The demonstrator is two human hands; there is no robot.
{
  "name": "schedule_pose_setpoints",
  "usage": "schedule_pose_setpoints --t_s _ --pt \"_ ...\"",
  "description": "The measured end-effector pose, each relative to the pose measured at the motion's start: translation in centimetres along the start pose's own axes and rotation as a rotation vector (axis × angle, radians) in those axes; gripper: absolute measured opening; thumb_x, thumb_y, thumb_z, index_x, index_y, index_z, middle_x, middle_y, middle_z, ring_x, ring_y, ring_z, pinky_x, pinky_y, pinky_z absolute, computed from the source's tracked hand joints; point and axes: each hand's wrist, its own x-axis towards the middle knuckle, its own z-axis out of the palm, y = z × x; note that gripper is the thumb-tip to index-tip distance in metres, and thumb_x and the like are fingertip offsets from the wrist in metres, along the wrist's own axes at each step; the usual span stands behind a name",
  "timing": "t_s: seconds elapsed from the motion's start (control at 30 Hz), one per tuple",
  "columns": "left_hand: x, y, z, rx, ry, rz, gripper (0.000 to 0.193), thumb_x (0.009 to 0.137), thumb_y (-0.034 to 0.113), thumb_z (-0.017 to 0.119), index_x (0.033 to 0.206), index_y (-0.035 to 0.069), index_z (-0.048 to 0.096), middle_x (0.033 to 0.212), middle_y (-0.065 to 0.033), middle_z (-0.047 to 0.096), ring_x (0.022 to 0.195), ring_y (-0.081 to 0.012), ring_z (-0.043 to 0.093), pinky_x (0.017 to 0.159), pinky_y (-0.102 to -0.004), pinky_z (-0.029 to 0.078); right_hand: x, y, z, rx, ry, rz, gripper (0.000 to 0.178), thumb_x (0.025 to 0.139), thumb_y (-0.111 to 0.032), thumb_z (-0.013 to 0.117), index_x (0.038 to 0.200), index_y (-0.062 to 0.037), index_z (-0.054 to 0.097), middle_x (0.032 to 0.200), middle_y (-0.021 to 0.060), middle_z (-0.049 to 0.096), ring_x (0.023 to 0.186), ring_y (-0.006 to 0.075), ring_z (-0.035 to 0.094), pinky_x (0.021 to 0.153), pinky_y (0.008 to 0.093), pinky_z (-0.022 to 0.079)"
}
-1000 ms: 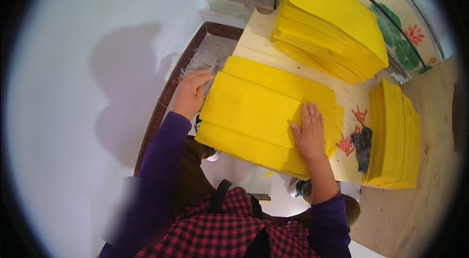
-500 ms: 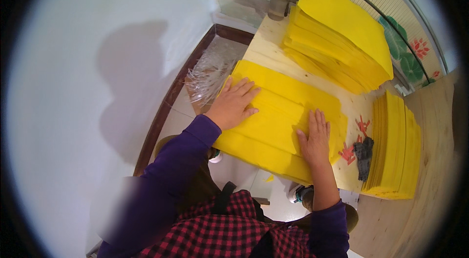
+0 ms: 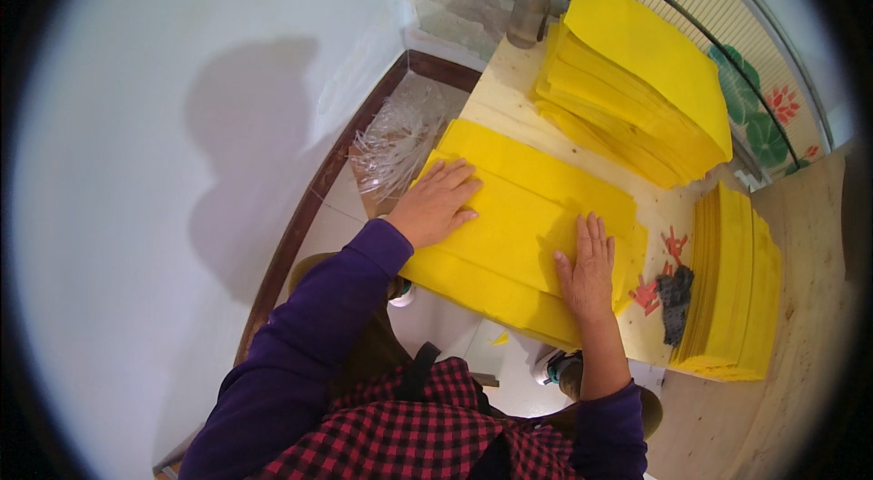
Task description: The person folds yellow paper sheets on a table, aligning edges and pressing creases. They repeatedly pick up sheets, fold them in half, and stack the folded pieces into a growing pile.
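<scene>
Yellow felt-like sheets (image 3: 509,216) lie flat in front of me on a wooden table, one narrower piece or fold on top of wider ones. My left hand (image 3: 438,205) rests on their left end with fingers stretched out. On the right end lies my right hand (image 3: 587,269), palm down, its fingers straight and the thumb apart. Neither hand grips anything. The near edge of the sheets overhangs the table's front.
A tall stack of yellow sheets (image 3: 637,80) stands at the back, a folded yellow pile (image 3: 727,285) at the right. Between lie red strips (image 3: 646,295) and a dark grey cloth (image 3: 675,303). A bottle (image 3: 530,12) stands at the back corner; clear plastic strands (image 3: 400,139) fill a box beside the wall.
The top yellow layer lies flatter and its creases have smoothed out. Both hands stay nearly where they were on the sheets. The whole view has shifted slightly.
</scene>
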Motion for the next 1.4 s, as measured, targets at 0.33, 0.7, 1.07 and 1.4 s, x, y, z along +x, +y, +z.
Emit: schedule_pose_setpoints --t_s 0.33,0.7,1.07,1.4 --pt "0.0 -0.1 0.1 -0.006 0.008 0.009 0.048 0.089 0.025 0.062 0.132 0.006 0.049 0.143 -0.0153 0.041 0.139 -0.0310 0.032 0.116 -0.0452 0.022 2.9 -1.7 1.1 -0.050 -0.044 0.000 0.070 0.091 -0.039 0.057 0.146 -0.0033 0.032 0.153 0.0167 0.029 0.143 0.0319 0.024 0.116 0.0511 0.015" --pt "-0.9 4.1 -0.8 -0.019 -0.039 0.180 0.051 0.088 0.029 0.063 0.130 0.004 0.051 0.142 -0.0183 0.043 0.137 -0.0334 0.035 0.115 -0.0475 0.024 2.5 -1.4 3.1 -0.063 -0.042 -0.031 0.070 0.093 -0.043 0.053 0.145 -0.0016 0.034 0.153 0.0160 0.031 0.143 0.0304 0.026 0.116 0.0506 0.016" --pt "0.0 9.6 1.0 -0.093 -0.049 0.128 0.048 0.094 0.032 0.052 0.132 0.002 0.049 0.144 -0.0215 0.040 0.136 -0.0355 0.036 0.113 -0.0504 0.024 2.3 -1.0 3.2 -0.070 -0.022 -0.059 0.067 0.093 -0.042 0.052 0.145 -0.0024 0.035 0.152 0.0165 0.032 0.142 0.0310 0.026 0.116 0.0510 0.016" --pt "2.6 5.7 3.4 0.074 -0.059 -0.108 0.066 0.095 0.044 0.048 0.144 0.001 0.035 0.154 -0.0170 0.028 0.146 -0.0290 0.016 0.118 -0.0482 0.007 2.3 -1.3 3.1 -0.039 -0.002 -0.039 0.067 0.092 -0.042 0.055 0.143 -0.0022 0.037 0.151 0.0165 0.033 0.142 0.0308 0.027 0.116 0.0505 0.017"
